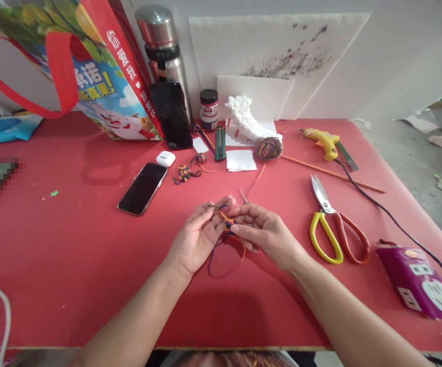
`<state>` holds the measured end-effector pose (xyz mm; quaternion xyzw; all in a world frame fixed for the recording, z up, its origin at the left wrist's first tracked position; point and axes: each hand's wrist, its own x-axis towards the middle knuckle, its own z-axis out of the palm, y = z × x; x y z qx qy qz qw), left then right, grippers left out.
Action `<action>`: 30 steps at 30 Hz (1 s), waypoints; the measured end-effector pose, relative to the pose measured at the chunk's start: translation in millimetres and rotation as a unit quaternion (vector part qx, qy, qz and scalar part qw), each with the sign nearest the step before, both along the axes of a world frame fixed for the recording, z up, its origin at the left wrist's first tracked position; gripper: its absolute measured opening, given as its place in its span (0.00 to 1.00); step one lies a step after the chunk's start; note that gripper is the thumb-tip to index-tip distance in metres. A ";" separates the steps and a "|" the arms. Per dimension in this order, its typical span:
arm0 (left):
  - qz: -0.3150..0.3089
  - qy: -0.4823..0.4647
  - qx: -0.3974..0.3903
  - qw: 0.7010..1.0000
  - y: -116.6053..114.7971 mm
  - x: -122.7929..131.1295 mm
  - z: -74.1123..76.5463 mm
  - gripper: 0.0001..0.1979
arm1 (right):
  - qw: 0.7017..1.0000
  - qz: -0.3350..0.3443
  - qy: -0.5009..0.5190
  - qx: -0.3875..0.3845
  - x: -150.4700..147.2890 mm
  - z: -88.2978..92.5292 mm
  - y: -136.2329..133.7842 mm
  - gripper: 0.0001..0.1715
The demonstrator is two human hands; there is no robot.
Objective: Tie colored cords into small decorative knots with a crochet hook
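Note:
My left hand (198, 237) and my right hand (264, 229) meet over the middle of the red table (71, 255). Both pinch a small knotted piece of multicoloured cord (229, 223) between the fingertips. Loose strands of that cord (224, 260) hang down in a loop onto the table below the hands. A thin metal needle or pin (243, 195) sticks up just behind my right fingers. A strand runs from the hands toward a coil of multicoloured cord (268, 148) further back.
Yellow and red scissors (333, 227) lie right of my hands, a purple power strip (419, 283) beyond them. A yellow glue gun (322, 141), a phone (143, 188), an earbud case (165, 158), finished cord knots (184, 174), a thermos (163, 46) and a printed bag (91, 76) stand behind.

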<state>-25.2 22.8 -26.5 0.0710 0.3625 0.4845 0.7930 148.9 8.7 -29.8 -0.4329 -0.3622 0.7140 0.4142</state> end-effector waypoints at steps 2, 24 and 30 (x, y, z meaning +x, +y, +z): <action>-0.004 0.001 0.013 1.000 -0.1 0.1 -1.4 0.07 | 0.999 -0.001 0.039 -0.021 2.6 2.6 1.9 0.24; 0.050 0.344 0.156 0.924 -8.6 1.2 -1.1 0.20 | 0.992 -0.100 0.074 0.004 -6.4 1.9 1.3 0.29; 0.022 0.406 0.235 0.883 -10.1 -0.1 -1.0 0.20 | 0.987 -0.126 0.096 0.026 -12.2 -1.7 -2.0 0.31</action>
